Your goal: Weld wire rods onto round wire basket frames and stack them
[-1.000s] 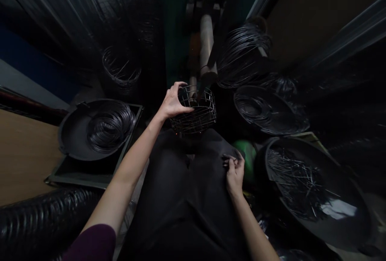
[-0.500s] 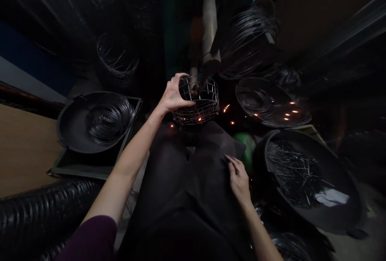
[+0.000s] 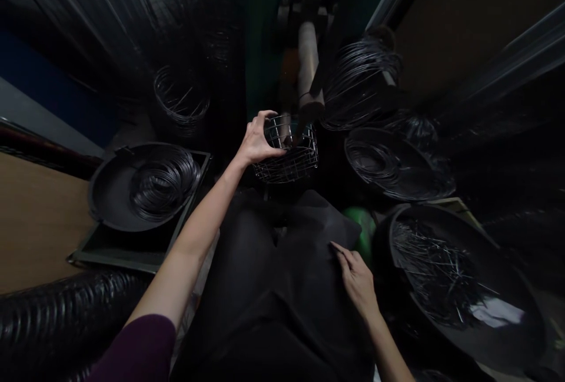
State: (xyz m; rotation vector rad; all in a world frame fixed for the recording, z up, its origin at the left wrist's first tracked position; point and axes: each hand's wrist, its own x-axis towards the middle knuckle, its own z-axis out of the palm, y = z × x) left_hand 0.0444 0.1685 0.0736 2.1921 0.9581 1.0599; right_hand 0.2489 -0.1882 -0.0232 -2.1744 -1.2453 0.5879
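My left hand (image 3: 259, 140) grips a round wire basket (image 3: 291, 164) by its left side, fingers over the rim and thumb inside. The basket is at the lower end of the welding machine; a thin electrode (image 3: 286, 128) reaches into it, beside a thick metal cylinder arm (image 3: 309, 67). Whether the electrode touches the wires cannot be made out. My right hand (image 3: 356, 276) lies by my right thigh on dark cloth (image 3: 304, 264), its index finger stretched out, and no object shows in it.
On the left, a black basin (image 3: 106, 196) holds wire rings (image 3: 163, 185). Right are a basin (image 3: 503, 258) with short wire pieces (image 3: 435, 270) and a white scrap (image 3: 497, 311), and a tray (image 3: 412, 176) with rings. Wire coils (image 3: 362, 82) hang beside the machine. A green round object (image 3: 362, 232) sits near my knee.
Orange sparks that flew around the basket are gone. My left hand still has the basket in nearly the same place. The view has tilted slightly; my right hand stays by the thigh.
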